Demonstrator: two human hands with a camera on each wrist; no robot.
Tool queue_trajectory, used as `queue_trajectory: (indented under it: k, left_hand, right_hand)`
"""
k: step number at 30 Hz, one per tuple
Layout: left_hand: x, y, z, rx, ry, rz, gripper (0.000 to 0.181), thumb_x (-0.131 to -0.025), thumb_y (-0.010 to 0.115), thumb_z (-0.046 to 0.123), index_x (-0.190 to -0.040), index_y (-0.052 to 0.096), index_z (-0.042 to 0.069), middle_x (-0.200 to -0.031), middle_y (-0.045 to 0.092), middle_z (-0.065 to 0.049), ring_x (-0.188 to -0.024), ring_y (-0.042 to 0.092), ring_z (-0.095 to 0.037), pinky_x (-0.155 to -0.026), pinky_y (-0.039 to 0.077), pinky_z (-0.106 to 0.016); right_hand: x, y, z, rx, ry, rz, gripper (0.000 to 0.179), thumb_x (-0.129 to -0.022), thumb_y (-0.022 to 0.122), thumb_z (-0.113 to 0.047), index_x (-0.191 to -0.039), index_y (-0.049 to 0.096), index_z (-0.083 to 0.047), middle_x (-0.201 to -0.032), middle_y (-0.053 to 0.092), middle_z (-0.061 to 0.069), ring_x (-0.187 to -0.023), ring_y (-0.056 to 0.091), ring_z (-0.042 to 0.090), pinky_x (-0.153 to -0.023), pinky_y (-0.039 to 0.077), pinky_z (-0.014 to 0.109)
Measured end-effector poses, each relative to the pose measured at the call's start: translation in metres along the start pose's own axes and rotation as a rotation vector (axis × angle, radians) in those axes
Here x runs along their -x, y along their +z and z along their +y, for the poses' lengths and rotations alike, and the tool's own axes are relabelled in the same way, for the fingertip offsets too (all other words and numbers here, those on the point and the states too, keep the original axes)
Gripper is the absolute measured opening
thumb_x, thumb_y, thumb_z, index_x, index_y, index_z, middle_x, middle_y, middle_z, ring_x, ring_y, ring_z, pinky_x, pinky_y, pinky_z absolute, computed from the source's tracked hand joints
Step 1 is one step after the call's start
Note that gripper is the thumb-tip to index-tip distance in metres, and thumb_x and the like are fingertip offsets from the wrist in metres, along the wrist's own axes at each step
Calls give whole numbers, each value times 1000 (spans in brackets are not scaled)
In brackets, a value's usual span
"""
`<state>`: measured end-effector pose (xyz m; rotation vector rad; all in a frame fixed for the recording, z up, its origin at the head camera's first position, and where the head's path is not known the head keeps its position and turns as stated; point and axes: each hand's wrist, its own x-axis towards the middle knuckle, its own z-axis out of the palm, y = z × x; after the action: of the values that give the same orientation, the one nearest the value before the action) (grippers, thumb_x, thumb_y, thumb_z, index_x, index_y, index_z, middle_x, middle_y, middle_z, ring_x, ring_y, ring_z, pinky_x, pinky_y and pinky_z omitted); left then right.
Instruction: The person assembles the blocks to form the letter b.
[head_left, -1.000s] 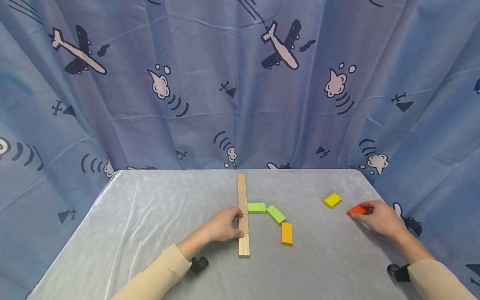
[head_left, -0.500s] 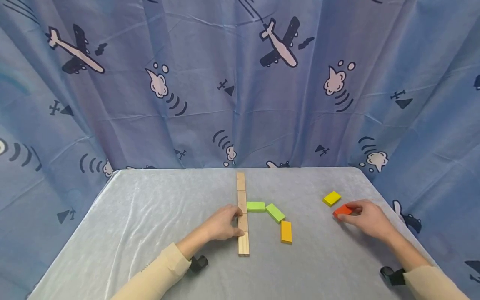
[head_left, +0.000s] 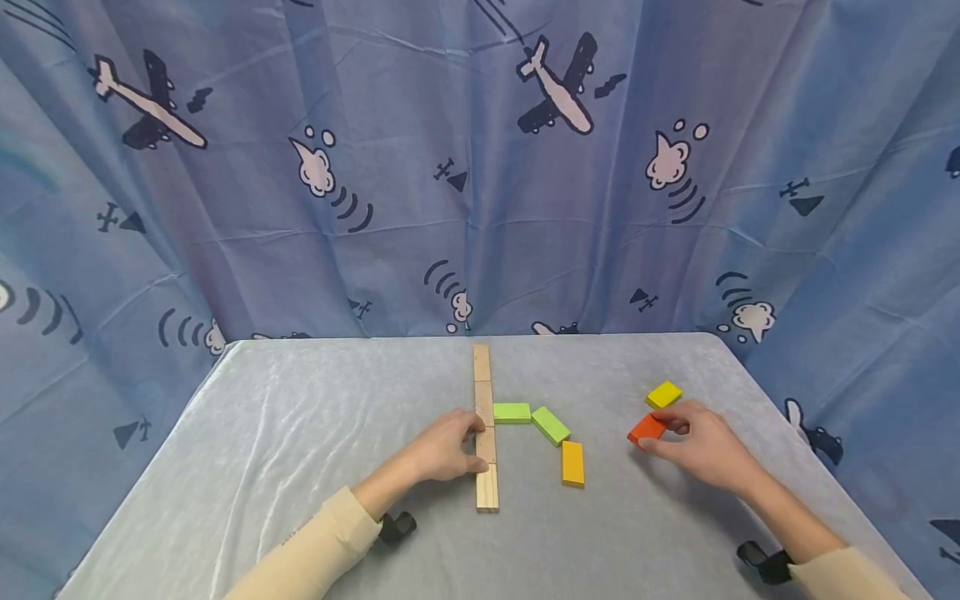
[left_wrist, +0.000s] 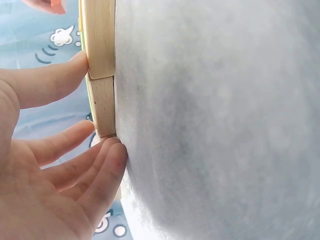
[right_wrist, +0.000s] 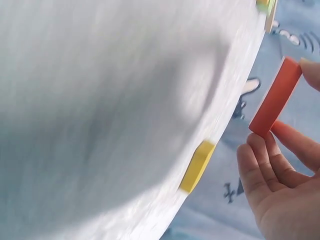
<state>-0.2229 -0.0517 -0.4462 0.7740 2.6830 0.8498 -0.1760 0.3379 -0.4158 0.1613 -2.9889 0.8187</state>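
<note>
A straight row of plain wooden blocks (head_left: 486,446) lies on the cloth-covered table. My left hand (head_left: 446,448) rests on this row from its left side; in the left wrist view the thumb and index fingertips touch the wooden blocks (left_wrist: 104,100). To the right, my right hand (head_left: 697,442) pinches a red block (head_left: 647,430) between thumb and fingers. The right wrist view shows the red block (right_wrist: 276,97) raised above the cloth. A yellow block (head_left: 664,394) lies just beyond that hand.
Off the row's right side curves a line of blocks: a light green block (head_left: 512,413), a slanted green block (head_left: 551,426) and an orange block (head_left: 573,464). The grey-white table cloth (head_left: 337,417) has creases at left. A blue patterned curtain (head_left: 405,275) hangs behind the table.
My right hand has moved left with the red block, passing in front of the yellow block. The left hand stays on the wooden row.
</note>
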Motion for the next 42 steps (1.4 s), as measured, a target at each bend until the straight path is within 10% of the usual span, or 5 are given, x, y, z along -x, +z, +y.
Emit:
queue_trajectory:
  k: [22, 42]
  left_hand:
    - [0, 0, 0, 4, -8, -5, 52, -85, 83, 23, -127, 62, 3, -117, 61, -7, -108, 59, -23, -94, 50, -41]
    - [-1, 2, -1, -7, 1, 3, 51, -84, 84, 23, -126, 62, 3, -116, 62, -8, -106, 59, -22, -94, 50, -41]
  right_hand:
    - [25, 40, -66, -104, -148, -160, 54, -80, 85, -48, -116, 72, -10, -106, 62, -5, -100, 61, 20, -86, 53, 46]
    - [40, 63, -77, -12, -211, -299, 56, -79, 83, -52, -115, 72, -9, -104, 60, -8, -86, 54, 9, -73, 49, 29]
